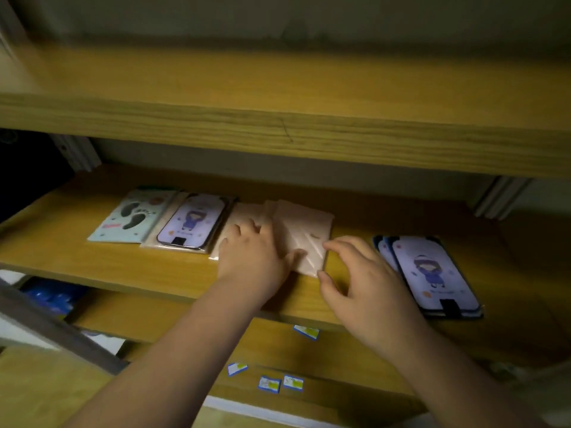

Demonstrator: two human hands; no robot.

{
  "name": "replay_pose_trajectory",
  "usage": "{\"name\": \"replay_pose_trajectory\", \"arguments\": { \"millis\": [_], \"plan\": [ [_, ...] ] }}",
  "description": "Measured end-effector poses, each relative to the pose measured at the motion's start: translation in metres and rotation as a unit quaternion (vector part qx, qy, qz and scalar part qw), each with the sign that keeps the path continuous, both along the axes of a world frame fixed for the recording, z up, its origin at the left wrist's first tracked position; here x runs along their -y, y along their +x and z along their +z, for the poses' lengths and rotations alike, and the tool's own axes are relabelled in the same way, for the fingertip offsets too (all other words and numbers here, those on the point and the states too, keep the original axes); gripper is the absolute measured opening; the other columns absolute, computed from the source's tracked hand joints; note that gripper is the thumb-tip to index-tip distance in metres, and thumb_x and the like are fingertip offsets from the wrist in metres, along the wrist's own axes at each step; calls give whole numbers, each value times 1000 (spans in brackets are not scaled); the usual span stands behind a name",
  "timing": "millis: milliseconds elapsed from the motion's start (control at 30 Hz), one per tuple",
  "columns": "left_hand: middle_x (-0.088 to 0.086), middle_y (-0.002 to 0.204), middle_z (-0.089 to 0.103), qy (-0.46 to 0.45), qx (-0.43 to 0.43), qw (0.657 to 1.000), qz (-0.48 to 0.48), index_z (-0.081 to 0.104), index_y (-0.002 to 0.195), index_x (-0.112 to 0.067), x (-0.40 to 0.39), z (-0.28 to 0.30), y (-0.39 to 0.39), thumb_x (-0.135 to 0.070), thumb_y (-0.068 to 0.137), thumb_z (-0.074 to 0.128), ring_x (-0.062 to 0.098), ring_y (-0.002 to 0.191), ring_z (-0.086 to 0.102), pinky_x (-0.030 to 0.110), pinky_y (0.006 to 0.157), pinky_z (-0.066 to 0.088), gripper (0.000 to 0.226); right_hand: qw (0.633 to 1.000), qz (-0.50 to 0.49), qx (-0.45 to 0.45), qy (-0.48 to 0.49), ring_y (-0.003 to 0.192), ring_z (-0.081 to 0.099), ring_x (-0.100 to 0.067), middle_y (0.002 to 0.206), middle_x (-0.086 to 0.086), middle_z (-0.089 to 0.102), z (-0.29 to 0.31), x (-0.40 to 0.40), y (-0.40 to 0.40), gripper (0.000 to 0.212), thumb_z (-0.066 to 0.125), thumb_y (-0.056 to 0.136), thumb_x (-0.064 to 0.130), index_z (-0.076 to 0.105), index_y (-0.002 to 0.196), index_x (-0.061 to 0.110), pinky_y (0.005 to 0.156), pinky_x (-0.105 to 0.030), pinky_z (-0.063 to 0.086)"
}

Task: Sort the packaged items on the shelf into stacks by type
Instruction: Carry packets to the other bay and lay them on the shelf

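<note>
On the wooden shelf [92, 264] lie flat packaged items. At mid-shelf is a loose pile of pale pink packets [301, 227]. My left hand [253, 254] rests flat on its left part, fingers spread. My right hand [355, 273] touches the pile's right front corner with thumb and fingertips. Left of the pile lies a purple phone-case pack with a cartoon girl [193, 222], and further left a light blue pack with footprints [133, 216]. To the right sits a stack of purple cartoon-girl packs [432, 273].
An upper shelf board [278, 125] overhangs closely above. Below, a lower shelf [278, 350] carries several small blue-and-white cards [306, 332] and a blue object [49, 295] at the left. Metal brackets stand at both back corners.
</note>
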State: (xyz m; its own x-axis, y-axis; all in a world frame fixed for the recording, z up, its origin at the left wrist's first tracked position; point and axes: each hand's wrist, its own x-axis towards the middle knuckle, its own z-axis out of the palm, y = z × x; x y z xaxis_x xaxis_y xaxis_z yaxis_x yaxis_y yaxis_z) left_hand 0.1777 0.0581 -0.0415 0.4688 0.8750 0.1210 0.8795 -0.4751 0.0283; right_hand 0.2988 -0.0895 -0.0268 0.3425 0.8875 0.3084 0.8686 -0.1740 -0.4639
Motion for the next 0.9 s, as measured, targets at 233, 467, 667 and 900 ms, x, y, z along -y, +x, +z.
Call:
{"name": "replay_pose_trajectory", "arguments": {
  "millis": [233, 467, 667, 900],
  "plan": [
    [14, 140, 55, -210, 241, 946, -46, 42, 143, -15, -36, 12, -24, -57, 68, 83, 35, 126, 53, 41, 99, 47, 95, 998, -51, 18, -13, 118, 47, -5, 134, 17, 49, 3, -4, -20, 46, 53, 92, 44, 49, 136, 33, 91, -21, 36],
    [3, 110, 72, -344, 447, 825, -33, 56, 117, -23, -37, 19, -43, -16, 84, 76, 27, 101, 68, 50, 93, 55, 38, 981, -192, 8, 2, 109, 47, -6, 134, 2, 55, 5, 8, -2, 55, 58, 92, 40, 43, 143, 25, 83, -28, 42],
    [6, 103, 77, -427, 551, 715, -52, 60, 110, -19, -14, 22, -36, -8, 90, 71, 22, 89, 75, 35, 71, 57, 26, 928, -363, 11, -80, 97, 55, -28, 116, -14, 57, 4, 51, 61, 56, 57, 91, 52, 50, 129, 12, 71, -36, 40],
    [4, 96, 79, -485, 534, 684, -111, 62, 108, -16, 15, 20, -19, -15, 90, 72, 27, 91, 75, 42, 79, 59, 21, 892, -413, -84, -164, 72, 48, -15, 90, 4, 50, -6, 61, 83, 84, 68, 67, 77, 50, 121, 15, 52, -28, 31]
  ]
}}
